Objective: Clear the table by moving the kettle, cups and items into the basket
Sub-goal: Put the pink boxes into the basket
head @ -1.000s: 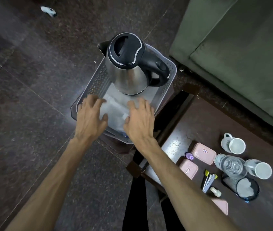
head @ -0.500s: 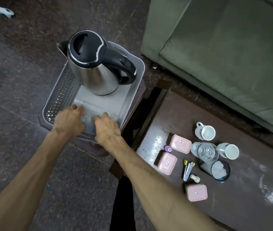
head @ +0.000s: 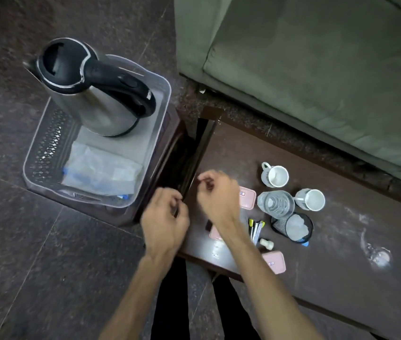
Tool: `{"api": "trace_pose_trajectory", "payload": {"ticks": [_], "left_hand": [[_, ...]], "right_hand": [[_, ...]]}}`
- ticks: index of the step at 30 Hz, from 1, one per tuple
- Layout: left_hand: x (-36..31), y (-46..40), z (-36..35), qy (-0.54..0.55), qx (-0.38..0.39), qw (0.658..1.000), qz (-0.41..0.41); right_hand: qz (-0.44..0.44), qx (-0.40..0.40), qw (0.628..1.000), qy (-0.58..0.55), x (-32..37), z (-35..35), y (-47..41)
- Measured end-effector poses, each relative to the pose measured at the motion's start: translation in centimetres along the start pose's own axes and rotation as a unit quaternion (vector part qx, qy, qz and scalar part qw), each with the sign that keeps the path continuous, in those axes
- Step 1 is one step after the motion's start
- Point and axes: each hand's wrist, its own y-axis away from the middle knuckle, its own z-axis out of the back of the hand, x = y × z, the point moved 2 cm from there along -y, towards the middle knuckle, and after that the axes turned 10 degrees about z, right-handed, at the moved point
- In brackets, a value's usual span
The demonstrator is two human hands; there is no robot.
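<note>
A steel kettle (head: 91, 94) with a black lid and handle stands in the far half of a clear plastic basket (head: 162, 99). A clear plastic bag (head: 101, 171) lies flat in the basket's near half. My left hand (head: 163, 222) hovers at the gap between basket and table, fingers loosely curled, holding nothing. My right hand (head: 216, 197) hangs over the table's left end, fingers curled, empty. On the dark table (head: 341, 266) are two white cups (head: 276, 176) (head: 311, 199), a clear glass jar (head: 275, 204), pink boxes (head: 248, 197) (head: 274, 262), sachets (head: 255, 228) and a mesh holder (head: 292, 228).
The basket rests on a dark low stool (head: 167, 153) left of the table. A green sofa (head: 317, 69) runs along the far right. A small white bottle (head: 266, 243) lies by the sachets. Dark stone floor (head: 35, 266) surrounds the stool.
Both hands have left the plastic bag in the basket and moved right, toward the table. The view has shifted right as well.
</note>
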Motion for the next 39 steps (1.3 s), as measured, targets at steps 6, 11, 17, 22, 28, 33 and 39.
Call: {"api": "trace_pose_trajectory", "payload": {"ticks": [6, 11, 17, 22, 28, 33, 39], "left_hand": [[0.4, 5.4, -8.9, -0.051, 0.171, 0.964, 0.198], [1.8, 5.9, -12.5, -0.059, 0.195, 0.946, 0.252], [3.0, 5.5, -14.0, -0.032, 0.18, 0.945, 0.271], [3.3, 6.5, -13.1, 0.018, 0.188, 0.94, 0.284], [1.5, 6.6, -6.8, 0.185, 0.087, 0.925, 0.32], [-0.2, 3.2, 0.9, 0.314, -0.054, 0.904, 0.284], [0.7, -2.4, 9.3, 0.281, -0.114, 0.916, 0.263]], "right_hand": [[-0.022, 0.149, 0.965, 0.214, -6.7, 3.1, -2.1], [0.025, 0.27, 0.906, 0.325, -9.3, 2.4, -3.5], [0.032, 0.274, 0.897, 0.345, -10.9, 2.3, -4.8], [0.021, 0.249, 0.907, 0.338, -10.5, 3.5, -5.8], [-0.035, 0.183, 0.96, 0.209, -5.7, 6.6, -7.9], [-0.013, 0.149, 0.987, 0.05, 2.2, 7.9, -8.4], [0.08, 0.157, 0.983, -0.044, 10.8, 2.9, -8.6]]}}
